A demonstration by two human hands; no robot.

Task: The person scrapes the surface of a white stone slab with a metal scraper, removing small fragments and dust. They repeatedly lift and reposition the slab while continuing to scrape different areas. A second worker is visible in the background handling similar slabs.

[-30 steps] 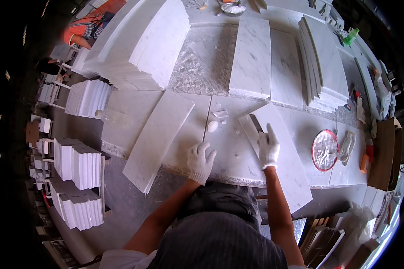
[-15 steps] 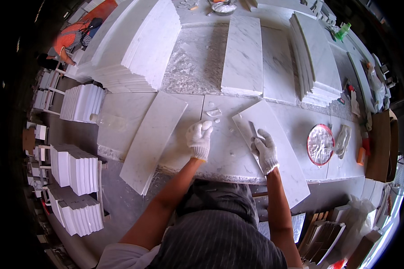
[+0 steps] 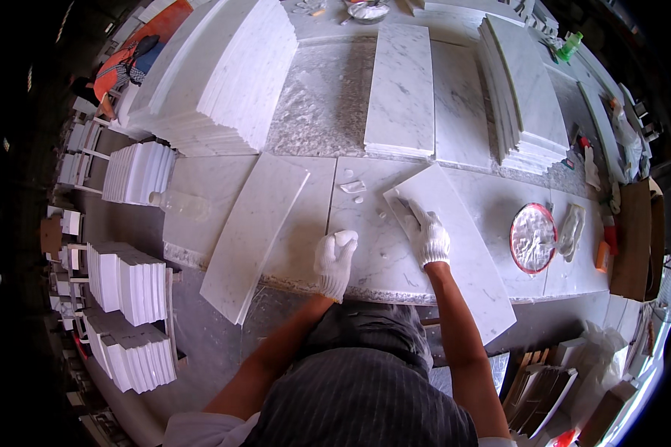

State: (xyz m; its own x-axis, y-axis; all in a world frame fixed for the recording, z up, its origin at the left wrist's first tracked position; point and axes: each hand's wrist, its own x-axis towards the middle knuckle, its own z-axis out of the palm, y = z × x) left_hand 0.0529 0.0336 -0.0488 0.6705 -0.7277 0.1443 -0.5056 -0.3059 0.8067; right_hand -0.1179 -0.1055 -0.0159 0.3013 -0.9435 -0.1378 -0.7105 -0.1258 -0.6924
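My right hand (image 3: 429,240), in a white knitted glove, is closed round a putty knife (image 3: 405,206). The thin grey blade lies low over the left edge of a white marble slab (image 3: 466,238), which slants across the bench and overhangs its front edge. My left hand (image 3: 334,262), gloved too, is curled shut near the bench's front edge. Something whitish shows at its fingertips, too much like the glove to make out. A second marble slab (image 3: 255,231) lies to the left of it. Small white chips (image 3: 353,186) lie between the slabs.
A red-rimmed bowl of white paste (image 3: 533,238) stands at right beside a crumpled glove (image 3: 571,232) and an orange block (image 3: 602,258). Tall marble stacks (image 3: 224,67) rise at the back left and right (image 3: 525,89). A clear bottle (image 3: 180,204) lies at left. Another person (image 3: 119,74) bends at far left.
My left hand has drawn back toward me, near the bench edge. My right hand has shifted up and left, bringing the putty knife to the slab's upper left edge.
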